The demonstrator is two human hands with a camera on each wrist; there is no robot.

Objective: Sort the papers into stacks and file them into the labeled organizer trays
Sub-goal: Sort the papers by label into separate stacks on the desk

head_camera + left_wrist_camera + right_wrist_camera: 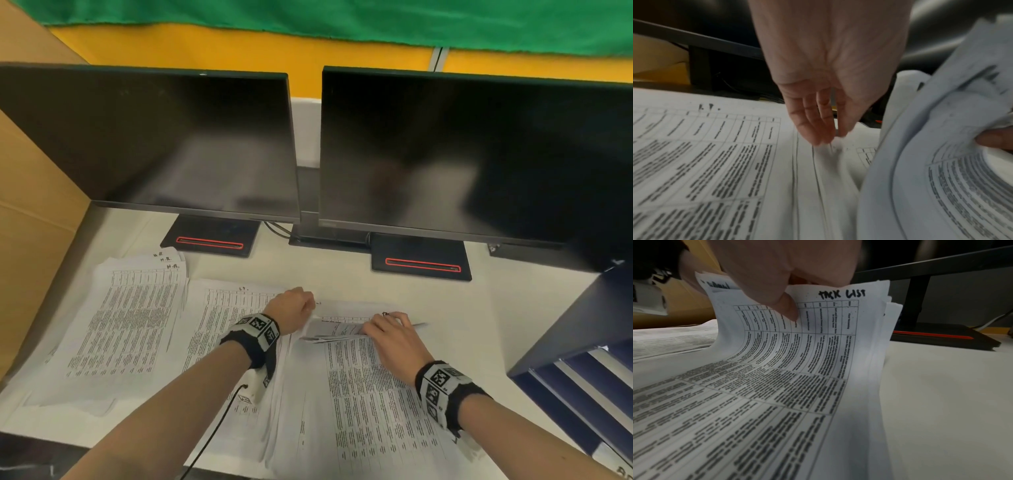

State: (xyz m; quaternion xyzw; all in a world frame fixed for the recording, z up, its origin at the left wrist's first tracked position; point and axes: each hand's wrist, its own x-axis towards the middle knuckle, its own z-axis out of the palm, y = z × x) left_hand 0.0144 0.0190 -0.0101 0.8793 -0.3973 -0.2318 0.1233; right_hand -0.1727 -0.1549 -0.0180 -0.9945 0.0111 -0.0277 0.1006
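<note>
Head view. Right hand (388, 337): palm down, fingers curled over the far edge of the right-hand paper stack (370, 404), pinching up the top sheets so that their far end stands bent off the desk (428, 294). The rest of that stack runs from the grip back toward the person, under the wrist. Left hand (291, 310): just left of the lifted edge, knuckles up, fingertips hidden; its hold cannot be told here. Middle stack (226, 308): under and left of the left hand. H.R. stack (137, 308): further left, well apart from both hands, three fanned corners marked "H.R.". Organizer trays (582, 387): dark blue, well to the right of the right hand. Two dark monitors (472, 154) stand beyond both hands.

Left wrist view. Left hand (830, 68): palm toward the camera, fingers (813, 123) straight and close together, tips touching a raised fold of paper between the stacks; nothing is pinched. Middle stack (705, 154): flat, left of the fingertips. The lifted sheets (941, 129) curve up just right of the hand; the picture is blurred.

Right wrist view. Right hand (781, 269): thumb (786, 305) pressed on the printed face of the lifted sheet (807, 340), fingers behind it, a pinch at the top edge. Handwritten "TASK LIST" sits just right of the thumb. The sheet curves down from the grip into the flat stack below. More sheet edges stand behind it. A monitor foot (941, 335) lies right of the grip.
</note>
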